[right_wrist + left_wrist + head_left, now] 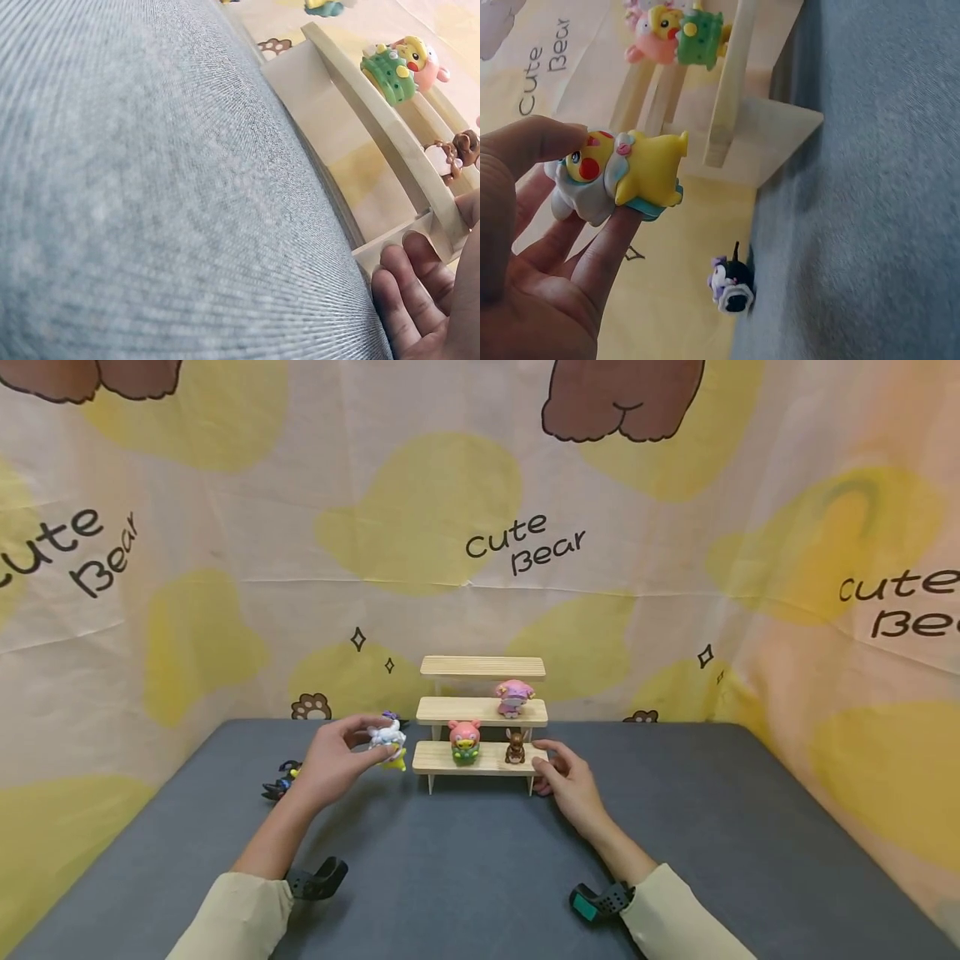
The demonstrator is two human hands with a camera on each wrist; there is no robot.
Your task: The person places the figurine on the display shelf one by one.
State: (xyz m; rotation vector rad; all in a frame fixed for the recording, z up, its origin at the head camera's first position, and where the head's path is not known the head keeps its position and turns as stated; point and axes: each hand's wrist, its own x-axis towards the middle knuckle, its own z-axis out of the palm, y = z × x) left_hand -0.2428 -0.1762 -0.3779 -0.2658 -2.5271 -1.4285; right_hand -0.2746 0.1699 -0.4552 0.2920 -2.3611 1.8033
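My left hand (pixel 341 762) pinches a yellow figurine with a white hood (pixel 649 169) between thumb and fingers, left of the wooden three-tier stand (pixel 480 758). At the stand's right end, my right hand (pixel 573 789) grips the bottom shelf, with fingers (pixel 405 289) curled by the side support. A pink-and-green figurine (pixel 465 743) and a small brown one (pixel 515 747) stand on the bottom shelf. The middle shelf holds a pink-purple figurine (pixel 513 698) near its right end.
A dark figurine (pixel 279 783) lies on the grey table (pixel 480 877), partly behind my left wrist. Beyond the held figurine, a black-and-purple one (pixel 733 285) stands left of the stand. A patterned cloth (pixel 420 510) hangs behind the table.
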